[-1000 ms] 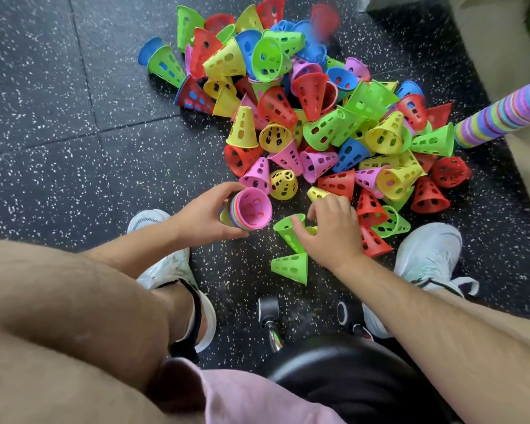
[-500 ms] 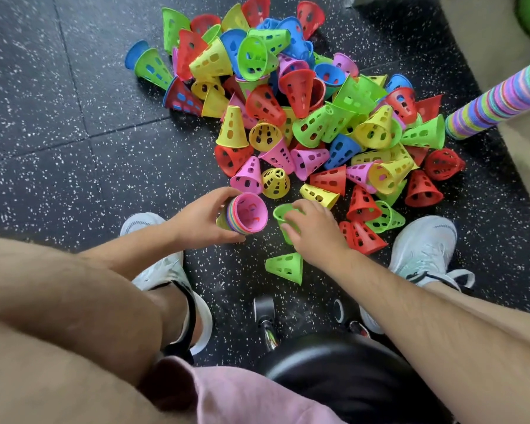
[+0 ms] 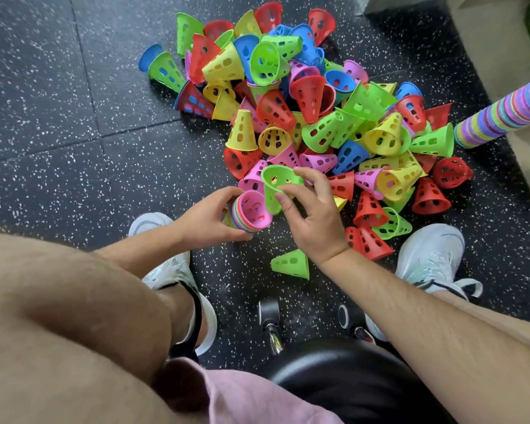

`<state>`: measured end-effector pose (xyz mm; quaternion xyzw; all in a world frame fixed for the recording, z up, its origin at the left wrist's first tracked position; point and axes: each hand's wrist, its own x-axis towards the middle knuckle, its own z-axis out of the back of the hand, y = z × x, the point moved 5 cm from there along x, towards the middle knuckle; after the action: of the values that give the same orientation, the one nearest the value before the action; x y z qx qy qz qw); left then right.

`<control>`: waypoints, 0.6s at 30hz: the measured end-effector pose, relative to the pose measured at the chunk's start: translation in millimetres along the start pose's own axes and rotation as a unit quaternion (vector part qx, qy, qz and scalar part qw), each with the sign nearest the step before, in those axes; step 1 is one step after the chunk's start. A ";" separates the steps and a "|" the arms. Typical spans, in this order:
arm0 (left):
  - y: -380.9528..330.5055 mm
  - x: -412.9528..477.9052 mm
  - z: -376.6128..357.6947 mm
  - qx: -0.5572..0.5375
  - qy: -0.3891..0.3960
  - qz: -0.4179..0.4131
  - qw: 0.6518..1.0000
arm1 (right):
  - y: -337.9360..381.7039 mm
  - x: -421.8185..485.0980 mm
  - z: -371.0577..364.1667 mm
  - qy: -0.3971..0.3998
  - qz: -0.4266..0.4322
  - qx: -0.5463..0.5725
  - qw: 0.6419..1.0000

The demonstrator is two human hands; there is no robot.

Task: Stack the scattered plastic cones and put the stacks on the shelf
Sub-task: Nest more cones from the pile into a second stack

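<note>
A heap of perforated plastic cones in red, yellow, green, blue and pink lies on the dark speckled floor ahead of me. My left hand grips a short stack of cones, its open pink mouth turned towards the right. My right hand pinches a single green cone by its rim and holds it just above the mouth of the stack. Another green cone lies on its side on the floor below my right wrist.
A long multicoloured stack of cones leans in from the right edge against a beige ledge. My two white shoes flank the near side of the heap. A black stool seat with castors is under me.
My right hand lifted a green cone off the floor and carried it up and left to the mouth of the stack. The left hand kept the stack nearly still.
</note>
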<state>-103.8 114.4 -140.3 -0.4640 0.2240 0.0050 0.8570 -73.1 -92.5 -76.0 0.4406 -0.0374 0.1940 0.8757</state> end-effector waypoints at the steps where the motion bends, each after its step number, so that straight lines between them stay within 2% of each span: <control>1: 0.5 -0.5 0.3 -0.002 0.001 0.001 1.000 | -0.3 0.8 0.6 -0.013 -0.008 0.005 1.000; 3: 1.0 -1.4 0.1 -0.009 0.002 0.000 1.000 | -0.5 1.6 -2.5 0.004 -0.010 0.006 1.000; 8: -0.3 -0.7 -1.3 -0.022 -0.001 -0.013 1.000 | -6.3 -18.7 -23.1 0.188 0.028 -0.024 0.981; 10: 0.5 -0.5 -1.9 -0.008 0.005 -0.018 1.000 | -17.3 -27.6 -20.7 0.189 0.022 -0.066 0.980; 14: 4.4 -2.3 -7.7 0.049 0.031 -0.026 0.998 | -44.6 -41.9 -0.4 0.139 -0.014 -0.234 0.962; 18: 6.5 -4.4 -17.8 0.083 0.071 -0.039 0.993 | -64.7 -65.6 8.0 0.192 -0.021 -0.313 0.930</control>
<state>-115.9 104.8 -152.2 -0.3992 0.2661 -0.0797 0.8738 -108.7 -153.6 -135.5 0.0992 0.0817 0.2350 0.9634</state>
